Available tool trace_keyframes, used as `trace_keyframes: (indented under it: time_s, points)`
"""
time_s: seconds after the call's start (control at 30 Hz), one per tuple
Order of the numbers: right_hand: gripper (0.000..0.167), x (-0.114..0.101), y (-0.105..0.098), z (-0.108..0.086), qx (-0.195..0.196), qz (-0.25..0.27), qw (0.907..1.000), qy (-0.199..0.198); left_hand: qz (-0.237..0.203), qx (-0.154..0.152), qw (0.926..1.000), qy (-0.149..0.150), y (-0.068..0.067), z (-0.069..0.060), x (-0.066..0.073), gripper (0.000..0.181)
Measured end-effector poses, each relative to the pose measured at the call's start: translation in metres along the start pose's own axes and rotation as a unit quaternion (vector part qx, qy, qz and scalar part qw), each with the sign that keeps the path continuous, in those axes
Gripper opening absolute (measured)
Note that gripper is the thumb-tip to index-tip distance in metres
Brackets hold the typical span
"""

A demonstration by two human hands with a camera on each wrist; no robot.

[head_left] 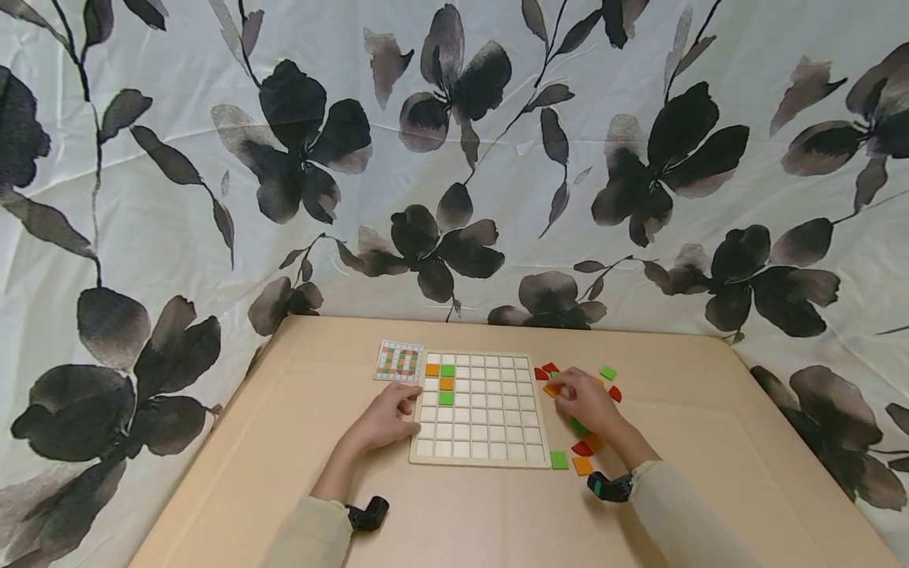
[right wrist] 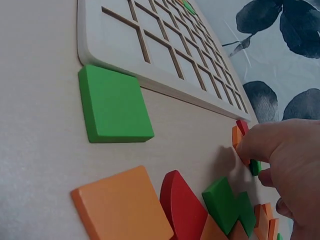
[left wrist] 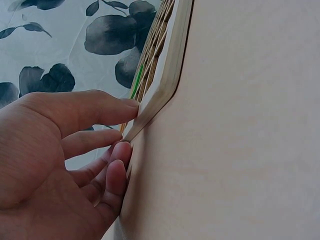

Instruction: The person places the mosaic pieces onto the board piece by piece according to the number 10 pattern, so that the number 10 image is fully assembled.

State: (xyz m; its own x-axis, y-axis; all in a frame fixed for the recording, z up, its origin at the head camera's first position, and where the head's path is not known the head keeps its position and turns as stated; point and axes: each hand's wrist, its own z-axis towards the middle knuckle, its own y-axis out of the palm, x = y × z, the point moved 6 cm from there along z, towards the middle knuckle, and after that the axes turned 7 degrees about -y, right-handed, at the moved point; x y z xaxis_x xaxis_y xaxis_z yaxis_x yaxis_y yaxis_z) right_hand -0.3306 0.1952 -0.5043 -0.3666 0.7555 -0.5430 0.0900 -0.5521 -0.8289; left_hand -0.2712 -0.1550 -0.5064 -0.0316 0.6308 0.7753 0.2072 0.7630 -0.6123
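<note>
Currently, grid board point(head_left: 492, 410) flat on surface point(head_left: 298, 442), mostly unfilled cells; orange tile point(head_left: 432, 370) in top-left cell, green tile point(head_left: 447, 370) next to it, second orange tile point(head_left: 447, 384) and second green tile point(head_left: 446, 399) below that in same column. Left hand point(head_left: 387, 416) at board's left edge, thumb and fingers apart, fingertips touching the frame near its corner. Right hand point(head_left: 584, 398) over loose pieces just right of board, fingertips bunched at an orange piece point(head_left: 551, 390); can't tell if it's pinched, contact hidden. Red pieces point(head_left: 542, 374) near those fingertips. Loose green square point(right wrist: 117, 105) touching board edge by near right corner, loose orange square point(right wrist: 122, 207) beside it, curved red piece point(right wrist: 182, 205) next. Pattern card point(head_left: 399, 360) just beside board's upper left. Dark band on each wrist, pale sleeves. Floral cloth point(head_left: 533, 173) behind.
</note>
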Motion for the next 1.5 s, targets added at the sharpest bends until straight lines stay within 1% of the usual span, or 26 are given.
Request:
trace_keyframes:
  time_s: [0.13,0.27,0.37,0.47,0.6,0.67,0.77,0.97,1.07,1.3,1.37,1.5]
  points:
    - [0.031,0.005,0.002,0.002,-0.009,-0.011,0.9999,0.005,0.001,-0.004,1.0000,0.001,0.001,-0.002,0.000,0.064]
    - [0.032,0.006,0.003,0.006,-0.015,-0.019,0.9997,0.007,0.004,-0.006,0.9999,0.010,0.002,-0.002,0.000,0.065]
    - [0.031,0.005,0.003,0.008,-0.023,-0.023,0.9995,0.005,0.003,-0.005,0.9999,0.015,0.001,-0.001,0.000,0.065]
    - [0.027,0.004,0.003,0.009,-0.029,-0.027,0.9992,0.001,0.003,-0.004,0.9999,0.011,0.001,-0.001,0.001,0.065]
    - [0.020,0.002,0.004,0.009,-0.026,-0.026,0.9993,-0.004,-0.002,-0.004,1.0000,0.000,0.001,0.001,0.001,0.064]
    - [0.018,0.001,0.005,0.008,-0.024,-0.029,0.9993,-0.005,-0.002,-0.004,1.0000,0.002,0.001,0.001,0.001,0.064]
    - [0.018,0.000,0.006,0.006,-0.020,-0.040,0.9989,-0.010,0.001,-0.002,1.0000,0.004,0.001,0.002,0.001,0.065]
    - [0.021,-0.003,0.004,0.004,-0.009,-0.058,0.9976,-0.036,-0.001,0.002,1.0000,0.001,0.001,0.002,0.000,0.065]
    - [0.022,-0.006,0.002,0.004,-0.007,-0.054,0.9978,-0.038,-0.001,0.001,1.0000,0.005,0.000,0.001,0.001,0.065]
    - [0.021,-0.013,-0.001,0.006,-0.008,-0.041,0.9990,-0.016,0.000,0.007,0.9999,0.008,-0.002,0.002,0.001,0.064]
    - [0.020,-0.016,0.000,0.006,-0.007,-0.034,0.9992,-0.017,0.001,0.006,1.0000,0.008,-0.001,0.002,0.001,0.065]
    - [0.021,-0.026,0.000,0.005,-0.002,-0.021,0.9991,-0.037,0.001,0.005,1.0000,0.008,-0.001,0.001,0.000,0.065]
